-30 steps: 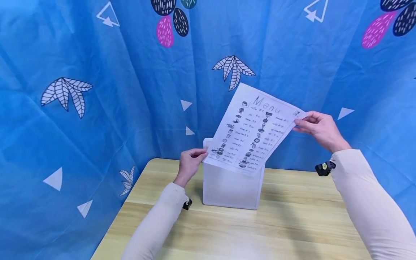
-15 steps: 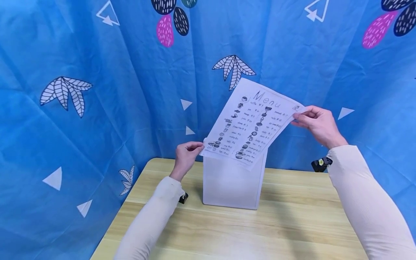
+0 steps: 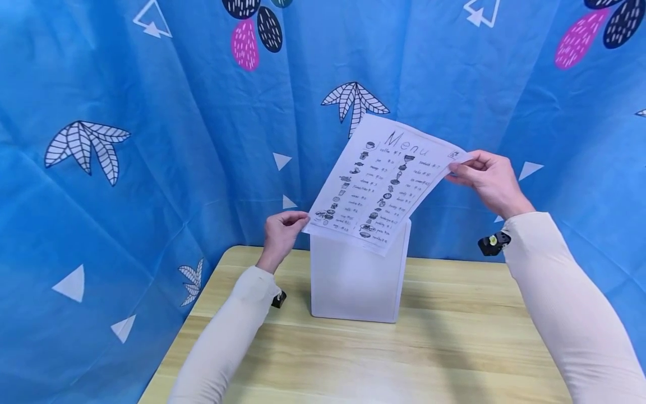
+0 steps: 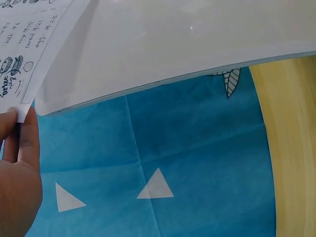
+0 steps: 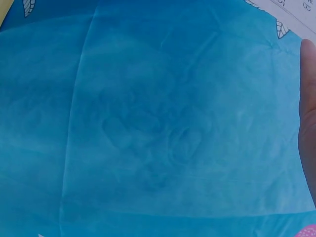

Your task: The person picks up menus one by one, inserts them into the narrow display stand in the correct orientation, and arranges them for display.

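A white paper menu, hand-lettered with small drawings and prices, is held up at a tilt between both hands. My left hand pinches its lower left corner between thumb and fingers; the left wrist view shows that grip on the paper corner up close. At the upper right corner, my right hand pinches the sheet. Behind and below the paper a white board stands upright on the table, its top partly covered by the menu. Only a strip of my right hand shows in the right wrist view.
The light wooden table extends toward me and to both sides of the board. A blue patterned curtain hangs behind the table and along its left side.
Both hands have raised the menu and shifted it slightly left, so more of the board's front shows beneath it. The grips stay the same, and the head view has turned slightly.
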Available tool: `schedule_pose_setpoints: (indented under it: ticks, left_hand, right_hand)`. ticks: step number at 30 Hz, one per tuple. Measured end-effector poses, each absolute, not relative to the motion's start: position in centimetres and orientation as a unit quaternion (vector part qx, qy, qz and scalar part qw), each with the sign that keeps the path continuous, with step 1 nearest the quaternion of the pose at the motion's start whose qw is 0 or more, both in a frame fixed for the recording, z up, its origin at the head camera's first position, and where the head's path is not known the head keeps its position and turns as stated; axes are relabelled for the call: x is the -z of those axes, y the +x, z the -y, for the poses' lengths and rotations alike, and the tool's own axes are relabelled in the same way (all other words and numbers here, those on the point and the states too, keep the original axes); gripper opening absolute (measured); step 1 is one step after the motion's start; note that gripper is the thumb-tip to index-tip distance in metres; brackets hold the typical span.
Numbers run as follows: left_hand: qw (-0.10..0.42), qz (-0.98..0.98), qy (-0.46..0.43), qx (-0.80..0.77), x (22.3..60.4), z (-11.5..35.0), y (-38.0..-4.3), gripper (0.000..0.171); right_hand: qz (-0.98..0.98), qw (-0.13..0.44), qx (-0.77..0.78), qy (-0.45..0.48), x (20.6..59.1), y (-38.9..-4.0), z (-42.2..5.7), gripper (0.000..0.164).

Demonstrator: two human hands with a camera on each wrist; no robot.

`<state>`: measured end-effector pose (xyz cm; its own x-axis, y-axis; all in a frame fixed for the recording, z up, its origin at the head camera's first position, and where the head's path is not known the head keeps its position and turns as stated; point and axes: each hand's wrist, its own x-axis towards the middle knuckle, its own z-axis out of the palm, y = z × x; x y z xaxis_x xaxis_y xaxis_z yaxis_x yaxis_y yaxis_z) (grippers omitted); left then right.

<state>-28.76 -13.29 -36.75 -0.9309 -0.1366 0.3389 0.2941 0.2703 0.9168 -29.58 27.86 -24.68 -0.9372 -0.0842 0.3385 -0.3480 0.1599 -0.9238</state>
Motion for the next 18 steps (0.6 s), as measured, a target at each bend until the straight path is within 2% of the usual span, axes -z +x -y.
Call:
schedule_pose_setpoints:
  ticks: [18]
  left_hand:
    - [0.184,0.79,-0.06,0.582,34.7,13.8,-29.8,0.014]
  right_hand:
    - [0.716,0.094,-0.675,0.152,22.4,-29.7,-27.0,0.029]
